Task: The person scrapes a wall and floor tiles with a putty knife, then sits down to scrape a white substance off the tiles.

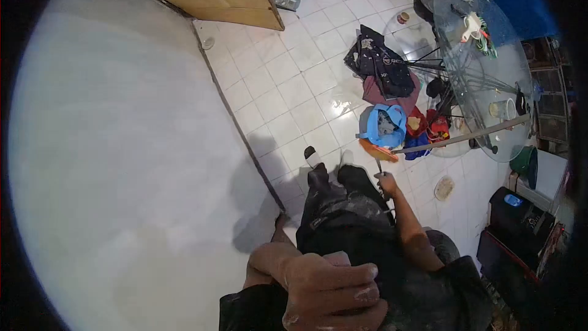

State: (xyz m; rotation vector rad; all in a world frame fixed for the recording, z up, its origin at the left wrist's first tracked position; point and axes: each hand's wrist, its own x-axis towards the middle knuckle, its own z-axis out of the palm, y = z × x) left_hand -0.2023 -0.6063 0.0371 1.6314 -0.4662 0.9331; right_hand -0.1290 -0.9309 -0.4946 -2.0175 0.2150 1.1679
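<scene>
Close under the camera, my left hand (334,291) is raised with its fingers curled in. White dusty patches show on the knuckles, and the palm side is hidden. Down by my right leg, my right hand (386,185) is closed round the thin handle (379,166) of a tool. An orange flat piece (376,151) lies just beyond that handle in this view. Past it stands a light-blue bag (384,125) with grey stuff inside. Smeared dark trousers (349,199) cover my legs.
A white wall (128,147) runs along my left. Dark folded cloth (383,64) lies on the tiled floor (294,92). To the right stands a round glass table (484,86), with a long pole (459,135) across its near side. A black case (520,217) sits lower right.
</scene>
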